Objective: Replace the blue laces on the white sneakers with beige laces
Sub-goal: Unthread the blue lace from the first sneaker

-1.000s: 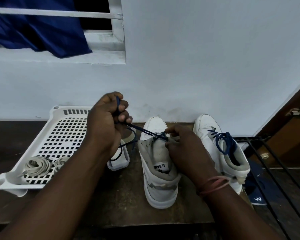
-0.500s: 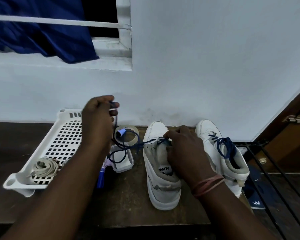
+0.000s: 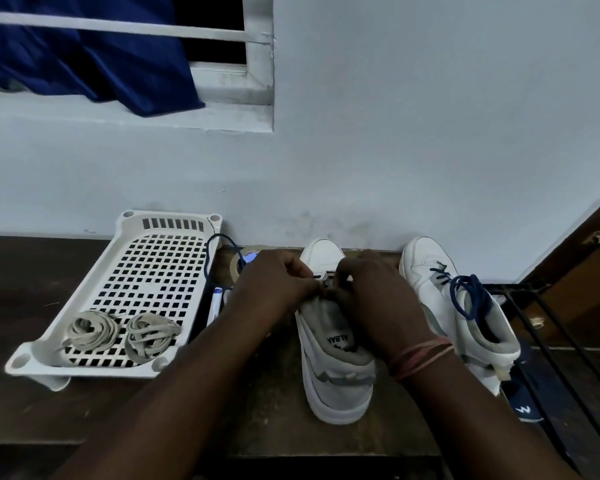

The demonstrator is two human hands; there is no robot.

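So I count two white sneakers, two beige lace bundles, one white tray, one tape roll, one blue lace on the right shoe.

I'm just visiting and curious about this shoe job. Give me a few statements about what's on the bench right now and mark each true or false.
1. Two bundles of beige laces lie in the white tray. True.
2. The right-hand sneaker has beige laces. False: its blue lace is still in.
3. Both hands, left hand and right hand, work at the middle sneaker. True.
4. The tray sits right of the sneakers. False: it sits left.
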